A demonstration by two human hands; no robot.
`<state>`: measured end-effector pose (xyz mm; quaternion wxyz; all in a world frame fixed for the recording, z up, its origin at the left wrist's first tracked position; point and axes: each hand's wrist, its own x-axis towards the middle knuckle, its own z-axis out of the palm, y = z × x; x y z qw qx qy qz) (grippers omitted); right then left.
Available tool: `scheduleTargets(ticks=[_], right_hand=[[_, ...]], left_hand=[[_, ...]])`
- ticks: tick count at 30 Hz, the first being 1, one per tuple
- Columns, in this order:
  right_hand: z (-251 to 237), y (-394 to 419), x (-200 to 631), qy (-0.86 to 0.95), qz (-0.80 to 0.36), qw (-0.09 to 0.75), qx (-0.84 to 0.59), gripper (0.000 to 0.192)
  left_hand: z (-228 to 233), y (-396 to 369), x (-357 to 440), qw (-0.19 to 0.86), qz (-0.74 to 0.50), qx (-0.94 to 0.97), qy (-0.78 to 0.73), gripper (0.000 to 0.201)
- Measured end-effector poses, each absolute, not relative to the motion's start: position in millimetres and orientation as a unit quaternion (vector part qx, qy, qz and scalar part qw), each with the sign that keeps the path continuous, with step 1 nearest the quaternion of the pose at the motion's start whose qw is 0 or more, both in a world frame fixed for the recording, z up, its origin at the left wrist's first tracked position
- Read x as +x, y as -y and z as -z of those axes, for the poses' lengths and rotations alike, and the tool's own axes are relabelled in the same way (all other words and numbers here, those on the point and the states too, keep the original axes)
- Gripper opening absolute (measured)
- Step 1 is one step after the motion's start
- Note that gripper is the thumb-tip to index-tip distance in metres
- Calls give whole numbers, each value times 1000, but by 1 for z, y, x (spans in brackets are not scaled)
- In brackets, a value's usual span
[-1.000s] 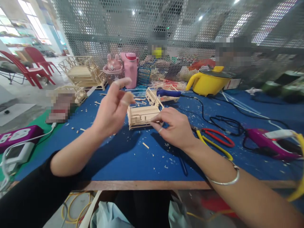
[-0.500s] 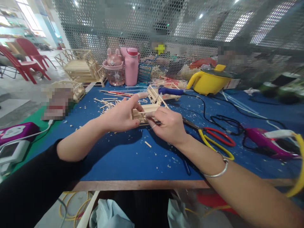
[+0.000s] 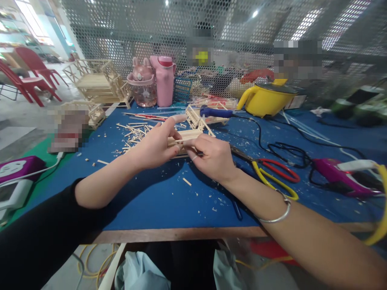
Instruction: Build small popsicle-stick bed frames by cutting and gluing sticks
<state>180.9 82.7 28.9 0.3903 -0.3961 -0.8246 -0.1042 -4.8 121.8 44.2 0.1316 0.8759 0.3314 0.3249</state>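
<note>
In front of me on the blue table lies a small model of pale wooden sticks [image 3: 192, 133], partly covered by both hands. My left hand [image 3: 152, 147] grips its near left edge between thumb and fingers, with the index finger stretched out above. From the right, my right hand [image 3: 214, 157] pinches at the same edge, its fingertips almost meeting the left thumb. The tiny piece between the right fingertips is hard to make out. Behind the model, a blue glue gun [image 3: 216, 112] rests by a small stick frame [image 3: 193, 115].
Loose cut sticks [image 3: 136, 135] lie left of the model. Scissors with red and yellow handles [image 3: 276, 177] lie to the right. Further back stand a pink bottle [image 3: 165, 82], a yellow pot [image 3: 266, 100] and a larger stick structure [image 3: 96, 82]. A black cord [image 3: 287, 150] loops at right.
My left thumb and fingers have closed in on the model's near edge, towards the right fingertips. The right hand has shifted slightly left. The view has moved a little.
</note>
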Motion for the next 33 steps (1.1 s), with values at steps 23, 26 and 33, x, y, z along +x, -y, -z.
scheduleTargets(ticks=[23,26,33], right_hand=[[-24,-77,179,783,45,321,-530,25],[-25,-77,179,786,41,322,-526,25],[-25,-79,175,729,-129,392,-546,20]], left_hand=[[-48,-110,8,-8,-285,890,-356,63],[-48,-109,9,-15,-280,891,-357,64],[-47,-110,8,-19,-283,894,-348,65]])
